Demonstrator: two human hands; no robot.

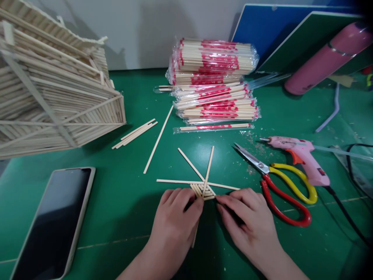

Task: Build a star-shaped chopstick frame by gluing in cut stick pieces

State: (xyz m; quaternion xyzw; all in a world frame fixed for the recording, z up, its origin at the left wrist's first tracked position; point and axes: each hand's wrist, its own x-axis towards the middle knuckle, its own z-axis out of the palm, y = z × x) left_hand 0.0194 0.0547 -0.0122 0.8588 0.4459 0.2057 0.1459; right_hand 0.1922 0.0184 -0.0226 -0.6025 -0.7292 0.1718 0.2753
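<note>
On the green table lies a small piece made of crossed bamboo sticks (207,191), with short sticks laid side by side at its centre and longer ones reaching outward. My left hand (175,219) is closed on its left side, thumb and forefinger at the lower crossing; part of the piece is hidden under the fingers. From the right, my right hand (249,219) pinches the piece's corner between thumb and forefinger. Beyond the hands rest a single long stick (159,139) and several short cut sticks (135,133). Scissors (264,167) with red and yellow handles lie open beside my right hand.
A pink hot glue gun (303,153) with a cord lies at right. Wrapped chopsticks (215,58) are piled at the back, near a pink bottle (326,60) and leaning boards (305,42). A large stick-built structure (58,89) and a phone (55,221) occupy the left.
</note>
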